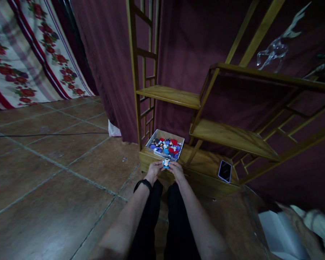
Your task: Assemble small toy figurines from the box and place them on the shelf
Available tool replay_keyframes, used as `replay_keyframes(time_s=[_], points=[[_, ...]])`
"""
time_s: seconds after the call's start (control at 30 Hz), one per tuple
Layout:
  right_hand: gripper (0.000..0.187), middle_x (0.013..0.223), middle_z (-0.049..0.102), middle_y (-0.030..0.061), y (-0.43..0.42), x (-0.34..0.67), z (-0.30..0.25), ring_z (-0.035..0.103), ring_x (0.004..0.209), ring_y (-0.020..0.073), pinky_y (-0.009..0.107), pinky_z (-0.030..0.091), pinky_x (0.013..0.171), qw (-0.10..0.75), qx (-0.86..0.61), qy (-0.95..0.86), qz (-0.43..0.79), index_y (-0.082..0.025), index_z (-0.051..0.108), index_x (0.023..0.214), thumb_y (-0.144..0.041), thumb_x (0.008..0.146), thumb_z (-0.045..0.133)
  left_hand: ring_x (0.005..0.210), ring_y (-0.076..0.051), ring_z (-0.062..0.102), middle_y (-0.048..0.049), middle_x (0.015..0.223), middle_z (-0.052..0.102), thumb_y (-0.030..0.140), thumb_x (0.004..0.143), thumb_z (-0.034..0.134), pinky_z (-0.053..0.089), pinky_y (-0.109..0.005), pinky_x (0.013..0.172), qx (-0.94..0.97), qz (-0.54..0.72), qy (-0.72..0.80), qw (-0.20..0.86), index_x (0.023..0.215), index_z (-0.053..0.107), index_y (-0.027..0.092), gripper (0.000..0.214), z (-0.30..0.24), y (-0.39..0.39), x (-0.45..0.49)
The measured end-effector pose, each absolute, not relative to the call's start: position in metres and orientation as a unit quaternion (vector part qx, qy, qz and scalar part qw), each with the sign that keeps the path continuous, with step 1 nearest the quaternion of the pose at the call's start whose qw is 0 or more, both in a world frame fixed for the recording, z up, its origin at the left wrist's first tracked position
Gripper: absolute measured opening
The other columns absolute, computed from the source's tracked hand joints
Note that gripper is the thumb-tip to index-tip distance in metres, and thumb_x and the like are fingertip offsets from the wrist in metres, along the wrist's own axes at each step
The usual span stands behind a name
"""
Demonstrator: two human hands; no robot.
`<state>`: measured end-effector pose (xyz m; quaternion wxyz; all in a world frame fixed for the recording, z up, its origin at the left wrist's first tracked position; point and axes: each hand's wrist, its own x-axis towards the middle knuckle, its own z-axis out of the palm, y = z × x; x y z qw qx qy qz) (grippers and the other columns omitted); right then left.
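Between my two hands is a small blue-and-white figurine (166,163) with a blue base. My left hand (155,169) grips it from the left, fingers closed at its edge. From the other side my right hand (176,168) pinches it too. Just beyond the hands, an open cardboard box (155,135) sits on the bottom shelf, full of several small red, blue, black and purple pieces. The figurine is held in front of the box's near edge; its finer details are too small to tell.
A wooden shelf unit (168,95) stands ahead, with a phone (225,171) lying on its bottom board (206,166). A clear glass figure (276,50) stands on the upper right shelf. A dark cable (48,134) crosses the tiled floor (78,159) at left. Purple curtains (105,72) hang behind.
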<state>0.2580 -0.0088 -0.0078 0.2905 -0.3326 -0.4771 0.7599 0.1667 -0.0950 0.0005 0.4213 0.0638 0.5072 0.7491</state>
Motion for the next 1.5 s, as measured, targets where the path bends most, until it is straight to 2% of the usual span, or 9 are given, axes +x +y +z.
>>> replay_keyframes(time_s=[0.43,0.77,1.1,1.3,1.5], points=[[0.024,0.074,0.067,0.0028,-0.0083,0.2604,-0.0086,0.063,0.077,0.0177,0.034,0.051,0.076,0.298,-0.329,-0.476,0.759,-0.015,0.065,0.069,-0.03,0.052,0.074,0.06,-0.014,0.061,-0.0087,0.064,0.065,0.008,0.057,0.074,0.051,-0.024,0.059,0.057,0.738,0.521,0.424,0.066,0.065,0.008,0.013,0.0032,-0.0956,0.1667],[0.02,0.075,0.067,0.003,-0.0077,0.2585,-0.0133,0.064,0.077,0.0184,0.034,0.052,0.076,0.305,-0.329,-0.473,0.758,-0.016,0.065,0.069,-0.029,0.055,0.073,0.061,-0.014,0.061,-0.0087,0.068,0.065,0.008,0.059,0.072,0.05,-0.023,0.06,0.059,0.739,0.519,0.425,0.068,0.065,0.008,0.011,0.0031,-0.095,0.1671],[0.026,0.076,0.067,0.0039,-0.0048,0.2584,-0.0124,0.063,0.072,0.0164,0.031,0.052,0.07,0.281,-0.341,-0.482,0.757,-0.017,0.064,0.072,-0.038,0.058,0.071,0.063,-0.012,0.06,-0.0086,0.071,0.065,0.017,0.061,0.072,0.048,-0.02,0.059,0.079,0.741,0.506,0.434,0.072,0.065,0.01,0.015,0.0049,-0.0936,0.1677],[0.026,0.074,0.066,0.0017,-0.0058,0.259,-0.0132,0.062,0.069,0.0145,0.027,0.051,0.064,0.27,-0.352,-0.504,0.741,-0.018,0.063,0.07,-0.038,0.056,0.07,0.056,-0.011,0.057,-0.0058,0.064,0.063,0.019,0.053,0.076,0.045,-0.02,0.057,0.096,0.739,0.517,0.421,0.066,0.064,0.01,0.02,0.0036,-0.0952,0.1692],[0.025,0.075,0.066,0.0016,-0.0055,0.2593,-0.013,0.061,0.07,0.0141,0.028,0.05,0.066,0.266,-0.344,-0.508,0.744,-0.018,0.063,0.069,-0.037,0.056,0.071,0.057,-0.012,0.057,-0.0054,0.064,0.063,0.021,0.05,0.078,0.045,-0.022,0.058,0.1,0.738,0.522,0.415,0.066,0.063,0.011,0.023,0.0008,-0.096,0.1685]])
